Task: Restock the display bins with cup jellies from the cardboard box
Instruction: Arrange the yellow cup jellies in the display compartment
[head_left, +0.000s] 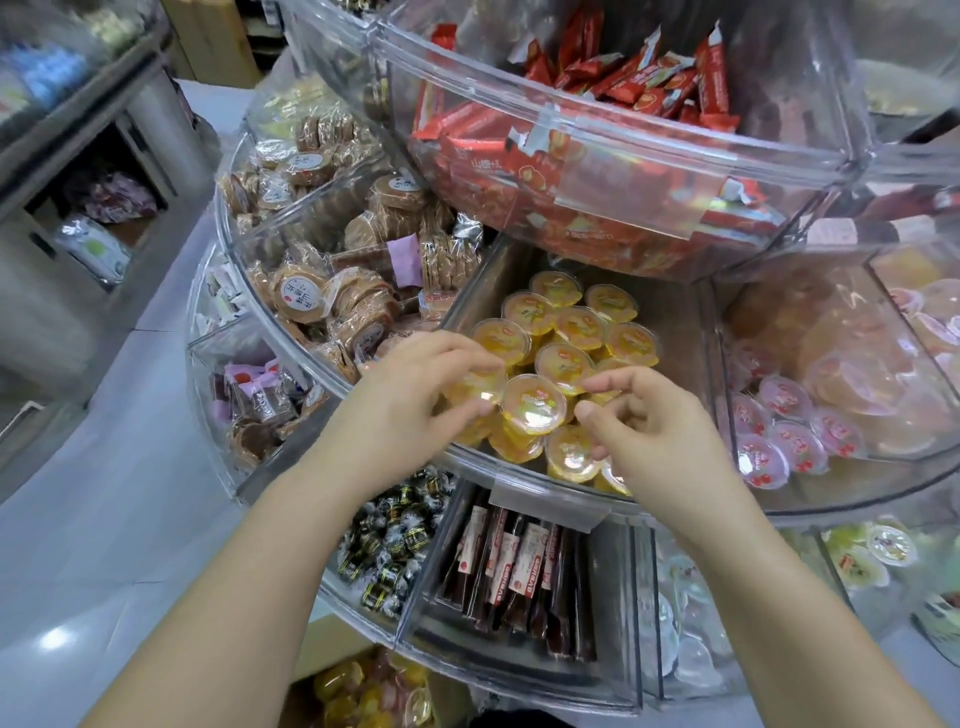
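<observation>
The clear display bin (470, 291) on the middle tier holds several orange cup jellies (569, 364). My left hand (410, 400) reaches over the bin's front rim, its thumb and fingers curled around one orange cup jelly (477, 388) at the front left of the pile. My right hand (654, 426) hovers just right of another cup (535, 406); its fingers are loosely curled, thumb and forefinger apart, and it holds nothing. The cardboard box (332, 644) with more orange cup jellies (343, 680) sits on the floor below, partly hidden by my arms.
The bin to the right holds pink cup jellies (784, 400). Round wrapped biscuits (306, 301) fill the bins on the left. Red snack packets (587, 156) fill the tier overhanging above. The lower tier holds dark stick packs (514, 566) and black wrapped sweets (395, 525).
</observation>
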